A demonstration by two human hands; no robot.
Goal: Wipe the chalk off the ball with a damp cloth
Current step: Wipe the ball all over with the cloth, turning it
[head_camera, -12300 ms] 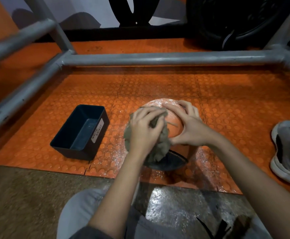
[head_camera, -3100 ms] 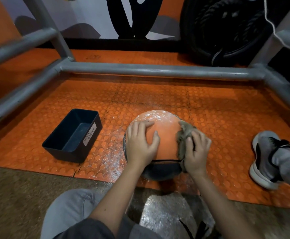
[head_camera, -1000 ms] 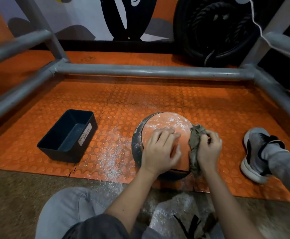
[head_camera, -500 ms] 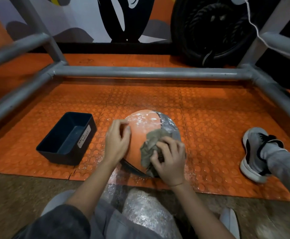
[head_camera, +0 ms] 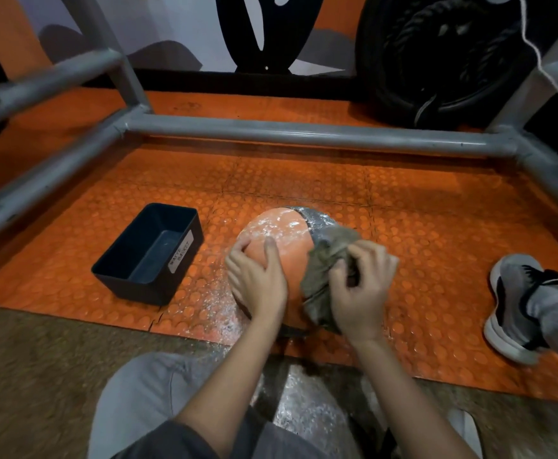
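Note:
An orange and black ball (head_camera: pixel 284 233) with white chalk dust on its top sits on the orange studded floor mat (head_camera: pixel 304 180). My left hand (head_camera: pixel 257 276) lies flat against the ball's near left side, fingers spread. My right hand (head_camera: pixel 360 286) grips a crumpled grey-brown cloth (head_camera: pixel 324 270) and presses it onto the ball's right side, over the black panel. The ball's lower part is hidden behind both hands.
A dark rectangular bin (head_camera: pixel 151 253) with a white label stands left of the ball. Spilled chalk (head_camera: pixel 211 306) dusts the mat beside it. Grey metal frame bars (head_camera: pixel 304 134) fence the mat. A grey shoe (head_camera: pixel 516 303) rests at the right, a big tyre (head_camera: pixel 443 54) behind.
My right hand with the cloth has shifted up and to the right on the ball. My left hand has slid from the ball's left edge onto its near face.

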